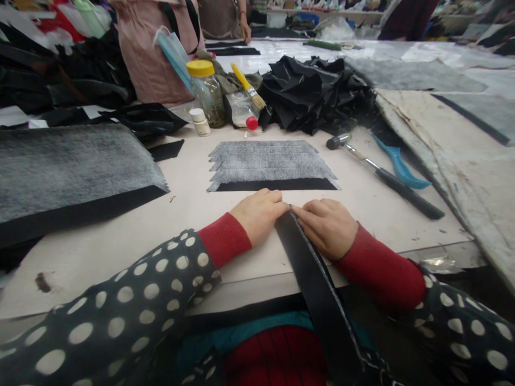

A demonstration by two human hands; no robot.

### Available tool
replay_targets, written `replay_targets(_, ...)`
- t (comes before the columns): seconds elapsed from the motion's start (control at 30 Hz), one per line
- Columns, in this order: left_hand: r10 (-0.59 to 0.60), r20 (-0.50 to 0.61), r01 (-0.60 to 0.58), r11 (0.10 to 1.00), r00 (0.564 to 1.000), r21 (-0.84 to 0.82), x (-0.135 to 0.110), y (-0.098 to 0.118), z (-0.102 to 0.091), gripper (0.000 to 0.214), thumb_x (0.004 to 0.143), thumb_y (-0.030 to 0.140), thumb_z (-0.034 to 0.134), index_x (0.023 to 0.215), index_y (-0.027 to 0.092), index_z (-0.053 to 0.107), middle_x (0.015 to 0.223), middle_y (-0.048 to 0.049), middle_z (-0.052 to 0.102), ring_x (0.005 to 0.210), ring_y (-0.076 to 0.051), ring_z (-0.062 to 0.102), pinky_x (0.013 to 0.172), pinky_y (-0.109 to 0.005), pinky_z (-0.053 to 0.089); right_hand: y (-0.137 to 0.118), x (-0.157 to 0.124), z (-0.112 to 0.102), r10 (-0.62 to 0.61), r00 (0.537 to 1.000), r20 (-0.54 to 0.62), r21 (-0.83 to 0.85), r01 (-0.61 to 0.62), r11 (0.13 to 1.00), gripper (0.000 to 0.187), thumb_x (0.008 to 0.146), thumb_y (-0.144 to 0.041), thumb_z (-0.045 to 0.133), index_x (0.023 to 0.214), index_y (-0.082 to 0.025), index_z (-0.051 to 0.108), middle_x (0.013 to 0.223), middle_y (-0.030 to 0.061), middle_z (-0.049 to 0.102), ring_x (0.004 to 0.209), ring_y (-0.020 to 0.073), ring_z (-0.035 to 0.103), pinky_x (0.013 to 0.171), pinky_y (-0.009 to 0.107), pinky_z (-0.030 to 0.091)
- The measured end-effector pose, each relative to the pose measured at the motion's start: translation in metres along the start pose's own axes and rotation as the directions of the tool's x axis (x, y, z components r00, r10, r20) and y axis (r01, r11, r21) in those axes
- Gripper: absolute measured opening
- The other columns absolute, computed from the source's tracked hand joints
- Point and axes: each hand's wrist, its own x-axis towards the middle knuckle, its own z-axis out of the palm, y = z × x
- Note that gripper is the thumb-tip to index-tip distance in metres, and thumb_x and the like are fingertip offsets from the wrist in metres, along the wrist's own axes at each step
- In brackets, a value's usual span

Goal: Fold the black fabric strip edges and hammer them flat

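Note:
A long black strip (pixel 309 273) runs from my lap up onto the pale work board (pixel 120 241). My left hand (pixel 259 214) and my right hand (pixel 328 225) meet at its far end, fingers curled and pressed down on the strip's tip. Just beyond my fingers lies a stack of several grey fuzzy strips with black edges (pixel 271 165), fanned out flat.
A hammer (pixel 382 174) and a blue-handled tool (pixel 398 163) lie to the right. A yellow-lidded jar (pixel 206 91), a small white bottle (pixel 200 122), a red-capped bottle (pixel 243 112) and a brush (pixel 247 86) stand behind. A black fabric heap (pixel 314 94) sits at the back; a grey sheet (pixel 68 171) lies to the left. Another person stands at the far side.

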Motion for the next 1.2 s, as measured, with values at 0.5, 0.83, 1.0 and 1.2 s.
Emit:
replay_targets(0.5, -0.181, -0.079, 0.154, 0.951, 0.98, -0.267, -0.003, -0.024, 0.01, 0.033, 0.077, 0.034, 0.056, 0.106, 0.018, 0.053, 0.106, -0.0051, 0.052, 0.095, -0.02, 0.046, 0.082, -0.034, 0.038, -0.007, 0.011, -0.002, 0.019, 0.996, 0.085, 0.049, -0.023, 0.999, 0.036, 0.086, -0.025, 0.035, 0.099, -0.006, 0.062, 0.071, 0.0103, 0.055, 0.066, 0.0194, 0.048, 0.06, 0.033, 0.039)
replay_targets(0.83, -0.188, -0.081, 0.158, 0.944, 0.979, -0.29, -0.004, -0.023, 0.011, 0.024, 0.077, 0.031, 0.056, 0.098, 0.019, 0.058, 0.101, -0.0041, 0.052, 0.093, -0.019, 0.046, 0.082, -0.035, 0.038, 0.008, 0.009, 0.012, 0.226, 0.972, 0.069, 0.509, -0.229, 0.83, 0.034, 0.075, -0.035, 0.054, 0.098, -0.011, 0.061, 0.069, 0.0035, 0.052, 0.061, 0.0136, 0.05, 0.058, 0.028, 0.042)
replay_targets(1.0, -0.173, -0.1, 0.129, 0.93, 0.98, -0.344, -0.003, -0.023, 0.013, 0.019, 0.074, 0.029, 0.058, 0.089, 0.017, 0.057, 0.091, -0.0032, 0.054, 0.085, -0.017, 0.047, 0.077, -0.033, 0.039, 0.005, 0.019, 0.006, 0.337, 0.917, 0.212, 0.647, -0.39, 0.655, 0.026, 0.078, -0.036, 0.048, 0.083, -0.014, 0.061, 0.072, 0.0029, 0.059, 0.062, 0.012, 0.052, 0.059, 0.026, 0.042)
replay_targets(1.2, -0.184, -0.137, 0.103, 0.883, 0.973, -0.457, -0.002, -0.024, 0.014, 0.016, 0.07, 0.025, 0.059, 0.082, 0.015, 0.055, 0.081, -0.0012, 0.055, 0.077, -0.015, 0.049, 0.07, -0.028, 0.04, 0.002, 0.029, 0.005, 0.327, 0.92, 0.217, 0.629, -0.388, 0.674, 0.024, 0.077, -0.035, 0.047, 0.068, -0.015, 0.057, 0.057, -0.0009, 0.052, 0.055, 0.0107, 0.047, 0.053, 0.024, 0.036)
